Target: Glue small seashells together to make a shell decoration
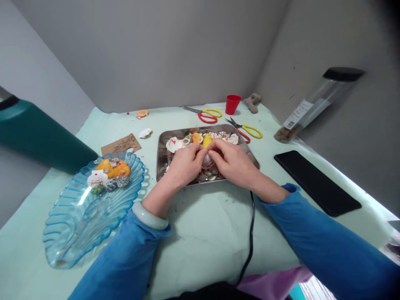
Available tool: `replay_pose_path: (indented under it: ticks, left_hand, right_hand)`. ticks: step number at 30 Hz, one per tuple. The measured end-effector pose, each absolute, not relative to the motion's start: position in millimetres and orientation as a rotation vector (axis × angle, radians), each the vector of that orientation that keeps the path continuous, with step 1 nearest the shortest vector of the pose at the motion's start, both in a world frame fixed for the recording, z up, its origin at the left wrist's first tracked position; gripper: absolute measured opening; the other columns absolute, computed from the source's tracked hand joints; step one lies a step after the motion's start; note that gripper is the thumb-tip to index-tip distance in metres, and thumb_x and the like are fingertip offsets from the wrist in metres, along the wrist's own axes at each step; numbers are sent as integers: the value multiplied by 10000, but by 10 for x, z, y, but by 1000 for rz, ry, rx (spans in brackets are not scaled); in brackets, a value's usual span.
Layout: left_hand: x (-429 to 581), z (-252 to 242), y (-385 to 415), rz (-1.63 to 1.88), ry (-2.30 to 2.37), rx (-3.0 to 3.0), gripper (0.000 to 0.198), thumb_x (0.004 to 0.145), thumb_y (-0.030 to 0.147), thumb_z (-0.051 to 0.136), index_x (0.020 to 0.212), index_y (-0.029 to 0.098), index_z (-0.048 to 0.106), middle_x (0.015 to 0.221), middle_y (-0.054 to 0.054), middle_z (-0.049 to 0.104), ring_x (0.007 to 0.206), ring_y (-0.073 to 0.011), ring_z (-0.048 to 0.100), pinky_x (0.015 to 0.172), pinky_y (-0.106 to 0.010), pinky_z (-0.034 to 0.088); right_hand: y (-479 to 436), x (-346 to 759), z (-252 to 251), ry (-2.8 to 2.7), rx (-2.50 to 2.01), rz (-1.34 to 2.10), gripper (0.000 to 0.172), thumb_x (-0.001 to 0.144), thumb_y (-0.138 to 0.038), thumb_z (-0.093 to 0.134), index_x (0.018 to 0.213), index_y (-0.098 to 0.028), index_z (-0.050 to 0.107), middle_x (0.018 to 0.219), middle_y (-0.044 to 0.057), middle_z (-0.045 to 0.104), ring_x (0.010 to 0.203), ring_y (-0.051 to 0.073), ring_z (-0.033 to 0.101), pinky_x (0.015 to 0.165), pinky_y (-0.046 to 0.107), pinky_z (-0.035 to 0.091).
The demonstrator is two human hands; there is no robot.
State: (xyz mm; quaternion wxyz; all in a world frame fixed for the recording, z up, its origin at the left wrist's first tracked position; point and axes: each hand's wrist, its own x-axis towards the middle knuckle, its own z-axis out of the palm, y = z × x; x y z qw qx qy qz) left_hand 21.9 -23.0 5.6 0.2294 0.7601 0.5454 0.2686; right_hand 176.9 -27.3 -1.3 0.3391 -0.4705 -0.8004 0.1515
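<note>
My left hand and my right hand meet over a metal tray full of seashells. The fingers of both are pinched together, almost touching each other. Whatever lies between the fingertips is too small or hidden to name. Just beyond them shows a yellow piece; I cannot tell whether they touch it. Below the fingertips is a ribbed, striped shell. A white shell with a red mark rests in the tray's left part, and an orange shell lies near the back.
Left stands a blue shell-shaped dish with shells and orange pieces, beside a green bottle. Behind the tray are two pairs of scissors and a red cup. A clear container and black slab are right; a black cable runs frontward.
</note>
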Motion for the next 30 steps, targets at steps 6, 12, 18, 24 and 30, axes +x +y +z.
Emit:
replay_pose_path:
  ticks: [6, 12, 18, 24, 30]
  left_hand:
    - [219, 50, -226, 756, 1489, 2093, 293, 874, 379, 383, 685, 188, 500, 517, 9, 535, 547, -135, 501, 538, -225, 337]
    - [216, 54, -225, 744, 1495, 2094, 295, 870, 382, 391, 676, 188, 500, 515, 7, 534, 549, -137, 504, 537, -227, 342]
    - [223, 56, -225, 747, 1500, 2106, 291, 874, 372, 390, 682, 187, 505, 524, 1, 549, 566, -143, 525, 542, -230, 357]
    - [223, 47, -227, 748, 1503, 2103, 290, 877, 370, 392, 670, 192, 490, 513, 4, 541, 565, -145, 527, 540, -229, 356]
    - [223, 69, -230, 781, 1489, 2082, 298, 876, 383, 403, 664, 190, 485, 531, 1, 550, 593, -149, 540, 551, -232, 365]
  right_hand:
    - [-267, 1777, -22, -2088, -1219, 395, 135, 863, -195, 407, 852, -187, 541, 775, 21, 588, 702, 157, 516, 645, 265, 350]
    - [-265, 1772, -13, -2092, -1223, 389, 135, 863, -191, 405, 854, -188, 541, 775, 23, 590, 704, 160, 517, 642, 265, 349]
    - [-262, 1771, -12, -2096, -1214, 390, 130, 858, -186, 407, 844, -189, 536, 780, 25, 593, 711, 162, 519, 648, 267, 352]
    - [-260, 1771, -27, -2092, -1224, 388, 134, 863, -192, 407, 854, -186, 540, 772, 22, 588, 704, 159, 518, 647, 268, 352]
    - [-270, 1773, -10, -2053, -1229, 408, 122, 864, -206, 414, 840, -188, 532, 773, 18, 589, 705, 155, 519, 649, 265, 355]
